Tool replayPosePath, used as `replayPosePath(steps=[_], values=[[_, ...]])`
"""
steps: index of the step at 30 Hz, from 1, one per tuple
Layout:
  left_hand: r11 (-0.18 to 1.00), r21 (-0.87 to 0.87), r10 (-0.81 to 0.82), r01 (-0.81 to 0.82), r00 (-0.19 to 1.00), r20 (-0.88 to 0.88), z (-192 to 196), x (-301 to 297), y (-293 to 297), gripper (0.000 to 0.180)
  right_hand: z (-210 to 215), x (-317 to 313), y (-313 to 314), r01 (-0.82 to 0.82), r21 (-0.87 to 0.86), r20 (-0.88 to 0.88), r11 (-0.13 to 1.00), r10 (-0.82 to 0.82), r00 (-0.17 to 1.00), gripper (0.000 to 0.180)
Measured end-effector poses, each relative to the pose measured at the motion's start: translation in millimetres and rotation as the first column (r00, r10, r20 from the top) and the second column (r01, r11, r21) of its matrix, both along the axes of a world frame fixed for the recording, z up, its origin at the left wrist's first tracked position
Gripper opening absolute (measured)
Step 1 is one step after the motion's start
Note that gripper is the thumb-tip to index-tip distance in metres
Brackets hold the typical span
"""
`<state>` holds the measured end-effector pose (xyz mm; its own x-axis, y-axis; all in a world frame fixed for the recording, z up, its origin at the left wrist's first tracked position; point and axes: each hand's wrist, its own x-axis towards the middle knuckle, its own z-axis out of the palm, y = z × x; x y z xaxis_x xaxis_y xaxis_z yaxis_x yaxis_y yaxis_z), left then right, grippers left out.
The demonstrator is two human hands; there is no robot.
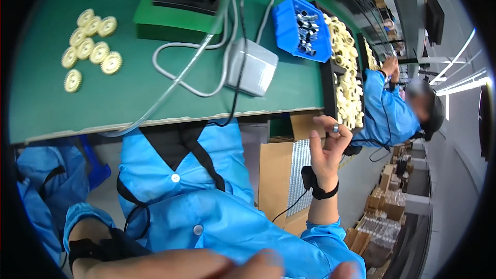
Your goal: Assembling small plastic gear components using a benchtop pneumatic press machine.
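The tabletop (41, 108) over there is dark green, the box (150, 16) brighter green with a black top (191, 0) — and the gears (84, 48) pale yellow. I see a blue bin (285, 30), silvery fittings (307, 31), a light grey block (257, 67), cream parts (343, 46), a black tray (329, 93) — and a bright blue coat (227, 214).

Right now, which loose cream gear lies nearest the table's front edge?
The bottommost gear in the picture; the other loose gears lie farther back.

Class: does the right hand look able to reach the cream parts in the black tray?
Probably yes: the right hand appears empty near the tray, with nothing visible blocking the cream parts.
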<state>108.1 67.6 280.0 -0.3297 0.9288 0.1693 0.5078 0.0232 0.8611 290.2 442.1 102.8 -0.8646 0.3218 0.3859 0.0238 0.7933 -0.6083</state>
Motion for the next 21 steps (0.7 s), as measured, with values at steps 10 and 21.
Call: replayPosePath(steps=[10,21], values=[[0.999,0.035,0.042,-0.038,0.993,-0.112,11,30,-7,0.039,0,-9,-16,-0.040,-0.096,-0.054,0.995,0.035,0.998,0.052],[0.702,0.624,0.343,-0.342,0.931,0.124,-88,31,-32,0.023,-20,2,-65,-0.075,-0.455,-0.232,0.887,-0.036,0.972,0.043]])
